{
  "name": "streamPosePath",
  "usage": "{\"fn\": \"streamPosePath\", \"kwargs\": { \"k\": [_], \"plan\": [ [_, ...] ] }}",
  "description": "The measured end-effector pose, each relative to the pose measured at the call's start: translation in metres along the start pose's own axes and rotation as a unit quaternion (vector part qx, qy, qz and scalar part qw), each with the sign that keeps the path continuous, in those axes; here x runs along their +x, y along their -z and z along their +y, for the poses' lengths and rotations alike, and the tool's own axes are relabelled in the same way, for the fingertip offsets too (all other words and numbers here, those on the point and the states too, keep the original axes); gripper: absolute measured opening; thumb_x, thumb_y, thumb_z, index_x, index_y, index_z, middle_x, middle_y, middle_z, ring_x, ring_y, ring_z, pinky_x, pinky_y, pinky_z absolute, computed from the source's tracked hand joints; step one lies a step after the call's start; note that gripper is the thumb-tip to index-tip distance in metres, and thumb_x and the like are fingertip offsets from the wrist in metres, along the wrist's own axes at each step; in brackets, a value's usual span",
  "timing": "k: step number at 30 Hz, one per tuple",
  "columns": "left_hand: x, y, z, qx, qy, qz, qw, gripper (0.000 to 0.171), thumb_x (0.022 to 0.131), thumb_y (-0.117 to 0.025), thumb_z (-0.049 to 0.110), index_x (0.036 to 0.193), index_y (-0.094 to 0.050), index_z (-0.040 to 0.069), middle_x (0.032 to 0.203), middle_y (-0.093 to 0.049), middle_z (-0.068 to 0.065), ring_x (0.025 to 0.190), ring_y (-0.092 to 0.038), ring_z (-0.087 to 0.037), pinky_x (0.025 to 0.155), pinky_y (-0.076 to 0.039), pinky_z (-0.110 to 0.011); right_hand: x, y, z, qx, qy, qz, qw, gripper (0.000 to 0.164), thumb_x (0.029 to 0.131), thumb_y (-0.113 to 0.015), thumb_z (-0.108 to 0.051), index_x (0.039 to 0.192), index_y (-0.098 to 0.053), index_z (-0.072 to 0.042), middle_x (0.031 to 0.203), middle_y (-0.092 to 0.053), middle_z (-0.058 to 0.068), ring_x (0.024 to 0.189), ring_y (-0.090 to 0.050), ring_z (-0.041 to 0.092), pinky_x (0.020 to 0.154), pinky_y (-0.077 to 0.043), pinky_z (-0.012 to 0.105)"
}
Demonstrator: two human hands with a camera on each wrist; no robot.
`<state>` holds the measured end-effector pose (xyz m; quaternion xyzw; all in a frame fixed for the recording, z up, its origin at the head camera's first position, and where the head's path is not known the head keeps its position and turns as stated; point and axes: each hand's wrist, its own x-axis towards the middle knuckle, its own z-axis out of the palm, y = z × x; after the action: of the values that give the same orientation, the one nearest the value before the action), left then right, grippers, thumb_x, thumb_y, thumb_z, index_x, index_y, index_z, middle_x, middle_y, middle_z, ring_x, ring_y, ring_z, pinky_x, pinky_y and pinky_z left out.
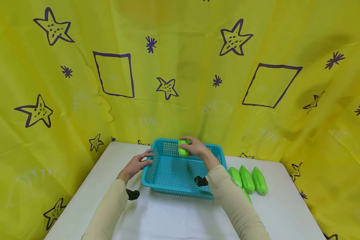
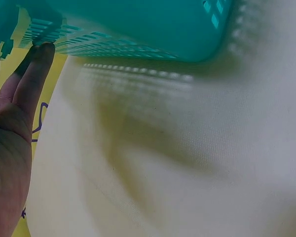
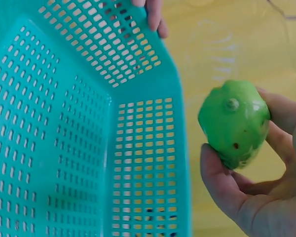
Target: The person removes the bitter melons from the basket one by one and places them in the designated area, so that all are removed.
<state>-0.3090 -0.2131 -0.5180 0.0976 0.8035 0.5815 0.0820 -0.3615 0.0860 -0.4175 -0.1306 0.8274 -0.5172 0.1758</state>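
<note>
My right hand [image 1: 195,146] pinches a glossy green, lobed vegetable [image 3: 234,123] between thumb and fingers; its exact kind is unclear. In the head view this vegetable [image 1: 183,149] is over the back wall of a blue-green plastic basket [image 1: 156,183]. From the right wrist view, the vegetable hangs just outside the basket's rim [image 3: 180,123], apart from it. My left hand [image 1: 138,163] rests at the basket's left rim with fingers extended. Its fingertips [image 2: 45,49] touch the perforated outer wall [image 2: 118,44] in the left wrist view.
Right of the basket, several similar green vegetables [image 1: 259,180] lie on the white table [image 1: 180,220], one partly hidden by the right sleeve [image 1: 234,200]. A yellow curtain [image 1: 192,66] with drawn stars encloses the table's back and sides. Dark objects [image 1: 133,194] show beside both wrists.
</note>
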Motion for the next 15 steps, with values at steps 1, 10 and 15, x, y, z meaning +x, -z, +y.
{"fn": "streamPosePath", "kwargs": {
  "k": [1, 10, 15],
  "plan": [
    [0.0, 0.0, 0.0, 0.0, 0.001, 0.002, 1.0, 0.049, 0.098, -0.061, 0.028, 0.143, -0.051, 0.01, 0.162, -0.022, 0.002, 0.145, -0.025, -0.036, 0.107, -0.036, -0.058, -0.003, 0.001, -0.002, 0.004, 0.004, 0.006, 1.0, 0.05, 0.096, -0.065, -0.025, 0.143, -0.051, -0.017, 0.115, -0.057, 0.02, 0.085, -0.062, 0.023, 0.068, -0.055, 0.034],
    [-0.002, 0.0, 0.0, 0.006, 0.0, 0.001, 1.0, 0.05, 0.099, -0.06, 0.028, 0.144, -0.049, 0.009, 0.162, -0.02, 0.001, 0.145, -0.024, -0.037, 0.108, -0.034, -0.058, -0.039, 0.009, -0.002, -0.031, 0.065, 0.075, 0.995, 0.052, 0.097, -0.063, -0.03, 0.146, -0.048, -0.021, 0.14, -0.047, 0.017, 0.11, -0.057, 0.033, 0.073, -0.054, 0.039],
    [-0.003, -0.001, 0.001, 0.005, -0.001, 0.003, 1.0, 0.048, 0.099, -0.059, 0.025, 0.143, -0.05, 0.008, 0.162, -0.021, 0.001, 0.145, -0.024, -0.036, 0.108, -0.034, -0.057, -0.059, 0.015, 0.006, -0.011, 0.073, 0.101, 0.992, 0.05, 0.095, -0.067, -0.028, 0.142, -0.053, -0.021, 0.142, -0.048, 0.015, 0.111, -0.058, 0.035, 0.074, -0.054, 0.041]
  ]
}}
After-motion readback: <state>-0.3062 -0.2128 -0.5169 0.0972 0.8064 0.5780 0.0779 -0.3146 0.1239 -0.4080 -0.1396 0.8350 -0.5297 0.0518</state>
